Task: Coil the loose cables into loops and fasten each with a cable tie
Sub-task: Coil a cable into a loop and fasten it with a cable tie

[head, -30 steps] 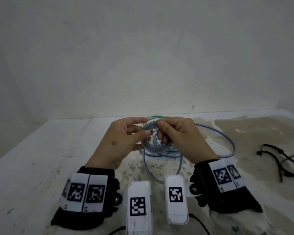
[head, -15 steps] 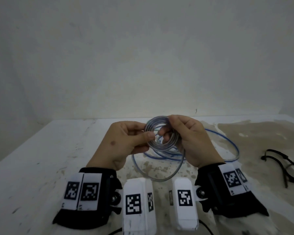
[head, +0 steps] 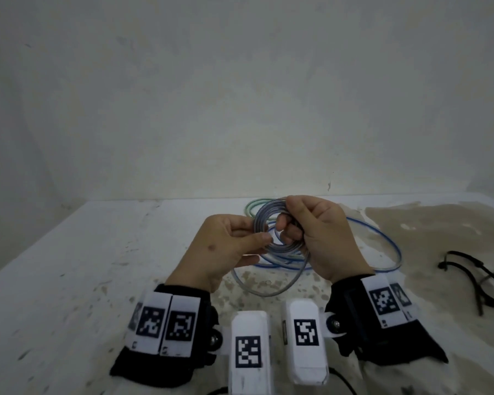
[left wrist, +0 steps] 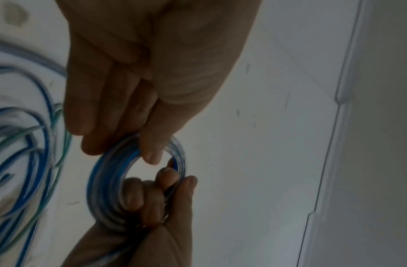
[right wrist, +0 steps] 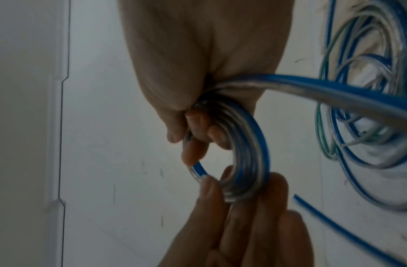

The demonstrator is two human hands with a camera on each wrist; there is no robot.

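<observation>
A small coil of clear-and-blue cable (head: 260,217) is held upright above the table between both hands. My left hand (head: 261,232) pinches the coil's left side between thumb and fingers, seen close in the left wrist view on the coil (left wrist: 101,180). My right hand (head: 285,220) grips the coil's upper right, fingers curled through the ring, as the right wrist view shows at the coil (right wrist: 250,144). A slack loop (head: 268,292) of the same cable hangs below the hands. Its tail (right wrist: 335,90) runs off from my right palm.
More blue cable (head: 394,252) and a green cable (head: 250,206) lie looped on the stained white table (head: 69,280) behind the hands. Black cable ties (head: 474,277) lie at the right. A wall stands close behind the table.
My right hand has shifted round to the top right of the coil while the left keeps its pinch. The slack loop below has drawn in a little.
</observation>
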